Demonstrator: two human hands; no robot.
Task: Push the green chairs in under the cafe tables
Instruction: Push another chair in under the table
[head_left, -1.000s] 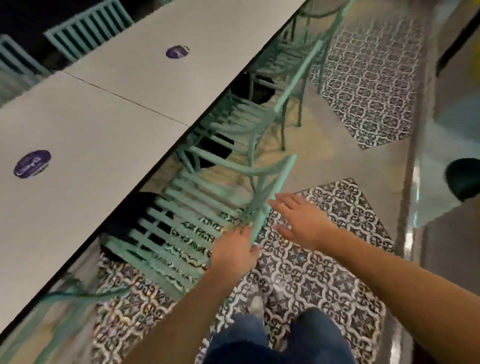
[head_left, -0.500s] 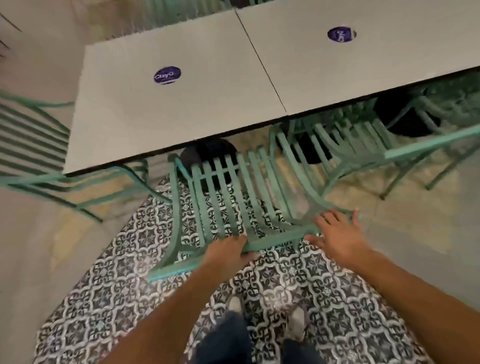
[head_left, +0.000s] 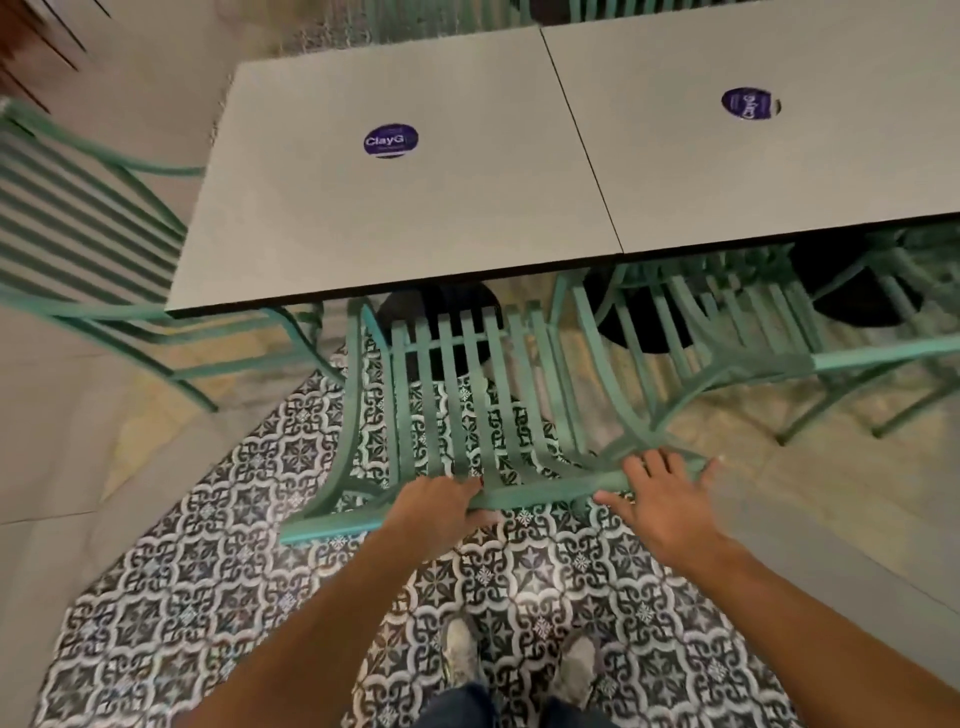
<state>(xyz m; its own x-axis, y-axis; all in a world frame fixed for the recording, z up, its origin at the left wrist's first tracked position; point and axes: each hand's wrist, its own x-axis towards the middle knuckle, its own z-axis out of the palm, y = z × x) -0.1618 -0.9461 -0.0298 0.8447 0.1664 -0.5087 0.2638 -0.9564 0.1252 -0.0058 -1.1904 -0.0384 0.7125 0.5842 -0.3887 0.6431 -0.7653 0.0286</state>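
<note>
Green chair (head_left: 483, 415), head view: its slatted seat stands at the near edge of the left cafe table (head_left: 395, 208), the front of the seat hidden beneath the tabletop, the back rail nearest the viewer. The left hand (head_left: 436, 506) grips that top rail with curled fingers; the right hand (head_left: 660, 499) lies flat on the rail's right end, fingers straight and spread. A black table base (head_left: 441, 322) shows through the slats. A second green chair (head_left: 727, 332), blurred, sits partly under the right cafe table (head_left: 779, 156), which abuts the first. A third chair (head_left: 78, 234) at the left edge is cut off. Patterned floor tiles (head_left: 234, 597) lie open behind the chair, around two shoes (head_left: 462, 654).
</note>
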